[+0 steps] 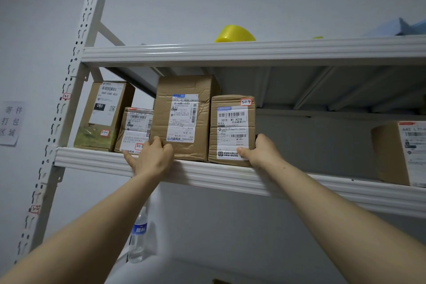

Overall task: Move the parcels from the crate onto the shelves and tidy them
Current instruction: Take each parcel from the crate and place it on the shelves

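standing on the white metal shelf (207, 175), the tall cardboard box (183, 117) is just beside the shorter cardboard box (231, 130) marked 3-1-4. the left hand (153, 157) curls fingers around the lower left corner of the tall cardboard box; the right hand (262, 151) grips the lower right corner of the shorter cardboard box.

Both my forearms show bare to the frame's edge. My left hand (153, 157) and right hand (260, 151) are bare too.

Up on the shelf (299, 183) — left hand (152, 157) grips the tall parcel (184, 85), right hand (261, 151) clamps the 3-1-4 parcel (227, 101) just beside it.
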Tool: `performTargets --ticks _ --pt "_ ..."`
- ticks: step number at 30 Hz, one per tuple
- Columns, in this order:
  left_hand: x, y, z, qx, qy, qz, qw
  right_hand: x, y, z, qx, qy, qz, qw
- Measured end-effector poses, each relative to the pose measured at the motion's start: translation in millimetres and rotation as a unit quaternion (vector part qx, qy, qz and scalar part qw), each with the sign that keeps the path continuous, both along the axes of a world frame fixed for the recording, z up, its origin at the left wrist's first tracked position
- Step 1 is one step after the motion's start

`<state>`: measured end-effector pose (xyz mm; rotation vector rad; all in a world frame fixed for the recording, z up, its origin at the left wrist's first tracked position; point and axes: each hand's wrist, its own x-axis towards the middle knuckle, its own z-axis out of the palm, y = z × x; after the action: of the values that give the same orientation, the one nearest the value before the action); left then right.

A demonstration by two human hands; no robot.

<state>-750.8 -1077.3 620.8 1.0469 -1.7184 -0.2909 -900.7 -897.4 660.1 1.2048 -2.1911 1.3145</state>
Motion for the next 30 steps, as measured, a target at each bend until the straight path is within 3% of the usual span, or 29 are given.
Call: performTargets --ticks 6,13,22,30 --pt "2.2 5.0 -3.9 -0.021 -0.031 -0.002 0.999 3.8 0.3 0.5 0.011 0.001 -0.009 1.000" --pt "-10.8 31.4 -11.1 -0.157 -0.045 -0.069 0.984 4.1 1.6 3.3 0.026 -0.012 -0.008 1.000" --pt "-20.0 51.7 -11.2 -0.157 -0.038 -0.085 0.983 1.1 3.4 2.6 0.036 -0.018 0.002 0.999" --pt "-48.1 108.9 -10.1 -0.260 -0.036 -0.119 0.958 -6.9 44.8 -13.2 0.021 0.041 -0.029 0.999"
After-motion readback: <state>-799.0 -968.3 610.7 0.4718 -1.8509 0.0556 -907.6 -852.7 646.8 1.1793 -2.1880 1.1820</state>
